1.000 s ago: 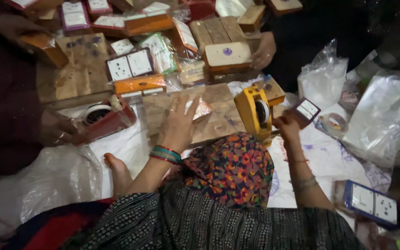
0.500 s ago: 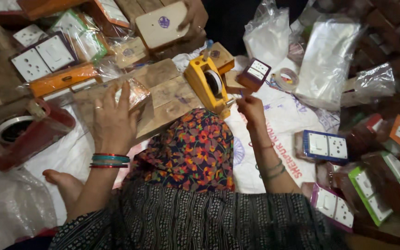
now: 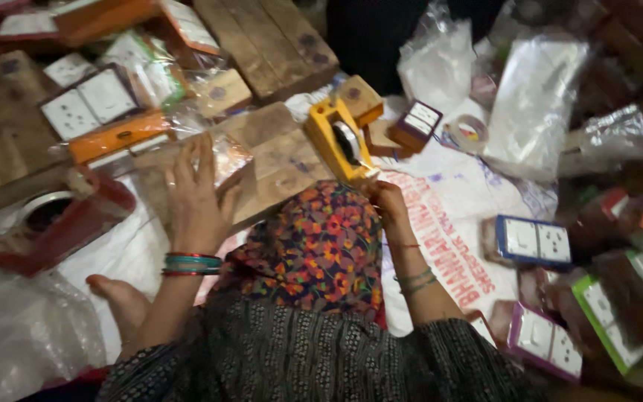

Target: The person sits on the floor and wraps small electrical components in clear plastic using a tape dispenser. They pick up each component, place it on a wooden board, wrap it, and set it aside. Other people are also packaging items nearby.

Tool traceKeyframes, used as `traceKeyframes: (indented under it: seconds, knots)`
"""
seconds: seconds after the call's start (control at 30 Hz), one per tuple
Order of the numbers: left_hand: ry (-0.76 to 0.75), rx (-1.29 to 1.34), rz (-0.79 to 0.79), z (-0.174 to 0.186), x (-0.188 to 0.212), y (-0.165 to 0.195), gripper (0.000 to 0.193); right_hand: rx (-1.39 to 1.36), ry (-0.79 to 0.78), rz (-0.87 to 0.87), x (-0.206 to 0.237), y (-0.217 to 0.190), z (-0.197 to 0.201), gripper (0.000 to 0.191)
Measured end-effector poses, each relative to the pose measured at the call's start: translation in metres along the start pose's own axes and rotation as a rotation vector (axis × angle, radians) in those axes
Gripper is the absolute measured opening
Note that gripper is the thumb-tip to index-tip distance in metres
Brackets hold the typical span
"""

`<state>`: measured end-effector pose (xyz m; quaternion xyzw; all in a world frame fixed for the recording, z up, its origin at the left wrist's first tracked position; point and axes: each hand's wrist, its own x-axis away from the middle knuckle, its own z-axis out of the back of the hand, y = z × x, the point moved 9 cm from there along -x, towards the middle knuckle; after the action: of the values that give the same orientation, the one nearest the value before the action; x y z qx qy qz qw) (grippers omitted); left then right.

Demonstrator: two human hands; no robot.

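While left hand (image 3: 196, 195) presses wrapped board (image 3: 221, 160), right hand (image 3: 387, 199) grips yellow tape dispenser (image 3: 338, 140).

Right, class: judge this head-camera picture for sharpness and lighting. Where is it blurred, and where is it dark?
Head view: motion blur smears the whole frame, worst at the boxed switch plates on the right; the left hand and yellow tape dispenser stay readable; light falls on the centre, while the top right corner sinks into shadow.

Left hand (image 3: 196, 195) flat on wrapped board (image 3: 221, 167); right hand (image 3: 387, 202) touching yellow tape dispenser (image 3: 338, 139).
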<state>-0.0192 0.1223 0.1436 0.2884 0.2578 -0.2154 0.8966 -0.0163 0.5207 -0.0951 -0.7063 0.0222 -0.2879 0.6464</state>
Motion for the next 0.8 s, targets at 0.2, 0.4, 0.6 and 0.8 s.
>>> traceKeyframes:
  seconds: [0.2, 0.4, 0.6, 0.8]
  knots:
    - [0.121, 0.464, 0.375, 0.0, 0.019, -0.027, 0.095, 0.008, -0.003, -0.057, -0.014, -0.003, 0.009, 0.015]
    - [0.278, 0.728, 0.314, 0.002, 0.019, -0.027, 0.101, 0.097, 0.075, -0.006, -0.02, 0.004, 0.02, 0.02]
    - [0.342, 0.781, 0.403, -0.002, 0.016, -0.032, 0.113, -0.157, 0.122, 0.113, 0.004, 0.03, 0.012, 0.02]
    - [0.44, 0.783, 0.375, -0.002, 0.018, -0.029, 0.111, -0.099, 0.1, 0.545, 0.038, -0.104, -0.044, 0.019]
